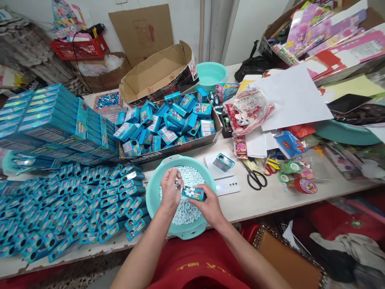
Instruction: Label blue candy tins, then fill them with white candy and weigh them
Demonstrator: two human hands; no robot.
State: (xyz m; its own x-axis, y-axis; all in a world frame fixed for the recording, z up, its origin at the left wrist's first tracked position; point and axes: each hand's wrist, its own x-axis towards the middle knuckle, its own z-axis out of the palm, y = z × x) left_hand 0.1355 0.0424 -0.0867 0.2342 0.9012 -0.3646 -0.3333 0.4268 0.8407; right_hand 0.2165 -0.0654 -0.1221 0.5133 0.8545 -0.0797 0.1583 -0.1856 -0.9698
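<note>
Over a teal basin (pixel 154 192) filled with small pale candies (pixel 186 212), my right hand (pixel 209 204) grips a small blue candy box (pixel 197 194) that lies nearly level. White candies show at the box's left end. Just left of it, my left hand (pixel 172 188) is closed around a few of the pale candies, its fingertips close to the box's end. Right of the basin, another blue box (pixel 224 162) rests on a white digital scale (pixel 228 185) whose display is lit.
Behind the basin stands a carton (pixel 168 154) heaped with blue boxes. Many more blue boxes (pixel 90 204) cover the table's left side, below a tall stack of cartons (pixel 54 120). Black-handled scissors (pixel 255 178), tape rolls (pixel 293 167) and papers (pixel 294 98) lie to the right.
</note>
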